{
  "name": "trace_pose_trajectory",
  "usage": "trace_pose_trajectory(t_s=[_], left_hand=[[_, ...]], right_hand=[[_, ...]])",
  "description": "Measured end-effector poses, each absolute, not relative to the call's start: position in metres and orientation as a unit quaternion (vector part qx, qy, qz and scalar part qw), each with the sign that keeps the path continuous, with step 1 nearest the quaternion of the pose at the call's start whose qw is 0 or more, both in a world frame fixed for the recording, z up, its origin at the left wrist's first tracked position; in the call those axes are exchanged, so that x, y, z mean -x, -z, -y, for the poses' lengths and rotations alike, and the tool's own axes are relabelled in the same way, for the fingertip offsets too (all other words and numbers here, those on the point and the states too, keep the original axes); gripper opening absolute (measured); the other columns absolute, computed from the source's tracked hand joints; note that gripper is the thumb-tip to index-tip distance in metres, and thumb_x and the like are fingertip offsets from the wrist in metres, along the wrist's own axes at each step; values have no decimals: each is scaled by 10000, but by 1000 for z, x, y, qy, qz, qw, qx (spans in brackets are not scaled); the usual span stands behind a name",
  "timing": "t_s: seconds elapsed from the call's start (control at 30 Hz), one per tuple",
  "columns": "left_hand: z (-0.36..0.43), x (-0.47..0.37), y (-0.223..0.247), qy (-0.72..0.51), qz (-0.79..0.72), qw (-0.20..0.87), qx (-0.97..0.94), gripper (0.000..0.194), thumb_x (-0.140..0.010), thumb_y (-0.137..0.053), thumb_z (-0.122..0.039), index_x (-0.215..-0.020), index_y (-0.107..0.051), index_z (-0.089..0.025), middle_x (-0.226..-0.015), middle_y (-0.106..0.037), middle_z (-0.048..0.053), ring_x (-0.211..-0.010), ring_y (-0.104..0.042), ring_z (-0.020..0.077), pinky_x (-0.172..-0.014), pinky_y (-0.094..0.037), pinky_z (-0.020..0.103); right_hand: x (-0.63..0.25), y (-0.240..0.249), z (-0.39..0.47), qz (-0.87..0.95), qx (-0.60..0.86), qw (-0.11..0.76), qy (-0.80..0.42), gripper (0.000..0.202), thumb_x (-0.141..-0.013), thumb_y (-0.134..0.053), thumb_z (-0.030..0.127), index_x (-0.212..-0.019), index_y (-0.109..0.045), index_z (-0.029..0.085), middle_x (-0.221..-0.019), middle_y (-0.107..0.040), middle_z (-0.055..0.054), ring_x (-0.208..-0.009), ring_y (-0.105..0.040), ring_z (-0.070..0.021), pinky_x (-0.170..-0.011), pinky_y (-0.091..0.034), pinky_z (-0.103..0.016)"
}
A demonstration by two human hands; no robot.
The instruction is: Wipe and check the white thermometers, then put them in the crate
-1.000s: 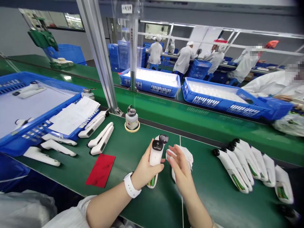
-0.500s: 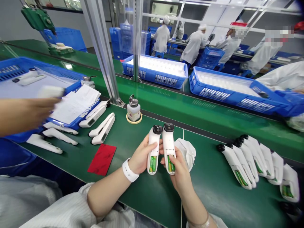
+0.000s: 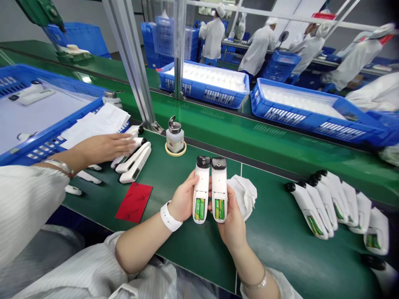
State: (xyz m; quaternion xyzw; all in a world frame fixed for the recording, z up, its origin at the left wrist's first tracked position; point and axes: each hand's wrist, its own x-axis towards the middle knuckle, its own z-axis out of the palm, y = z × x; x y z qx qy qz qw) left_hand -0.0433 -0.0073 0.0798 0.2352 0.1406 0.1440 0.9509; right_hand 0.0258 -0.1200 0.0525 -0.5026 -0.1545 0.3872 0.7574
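Observation:
My left hand [image 3: 184,195] is closed around a white handheld infrared thermometer [image 3: 203,182] with a black sensor head. My right hand [image 3: 232,211] grips a second thermometer [image 3: 219,185] of the same kind. Both stand side by side, heads up and almost touching, their battery bays uncovered with green batteries [image 3: 200,208] showing. Some of my fingers are hidden behind them. Just right of my right hand lies a crumpled white cloth [image 3: 243,195]. A red sheet [image 3: 134,202] rests on the green table left of my left wrist.
Several thermometers [image 3: 311,207] lie in a row at right. A co-worker's hand [image 3: 109,146] reaches over thermometers [image 3: 137,166] at left, beside a blue crate [image 3: 46,143] with papers. A pump bottle [image 3: 175,137] stands near a metal post [image 3: 131,62]. Filled blue crates [image 3: 215,97] line the back.
The thermometer in my right hand has turned upright and my right thumb has left its battery bay. A co-worker's hand has swung from the crate onto the thermometers at left.

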Motion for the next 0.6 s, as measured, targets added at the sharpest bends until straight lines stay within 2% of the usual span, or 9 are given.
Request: trace_pose_trajectory(t_s=[0.17, 0.37, 0.53, 0.6], left_hand=[[8, 44, -80, -162, -122, 950, -239, 252, -878, -416, -325, -1117, -453, -251, -974, -621, 89, -750, -634, 258, -489, -489, 321], [8, 41, -79, -169, -124, 950, -233, 274, -867, -439, -308, -1133, -470, -248, -1033, -623, 97, -824, -635, 273, -505, -489, 317], [5, 40, -77, -213, -190, 939, -190, 351, -870, -426, -263, -1210, -477, -196, -1120, -603, 122, -1013, -590, 251, -799, -492, 377], [4, 40, -75, -222, -205, 931, -202, 372, -858, -461, -214, -1230, -477, -213, -1131, -600, 104, -1020, -588, 234, -850, -473, 378]], right_hand=[[-25, -54, 116, 137, 475, 775, -395, 339, -916, -367, 450, -1158, -528, 276, -886, -637, -14, -643, -565, -111, -610, -495, -240], [-25, -55, 117, 110, 462, 785, -398, 309, -893, -433, 418, -1145, -536, 273, -848, -628, -6, -633, -559, -109, -591, -490, -233], [-29, -59, 119, 110, 458, 784, -404, 408, -847, -537, 348, -1245, -455, 310, -987, -629, -3, -810, -601, -140, -741, -505, -278], [-32, -59, 120, 121, 466, 768, -423, 416, -826, -573, 328, -1231, -479, 300, -1059, -622, -10, -907, -601, -166, -797, -500, -302]])
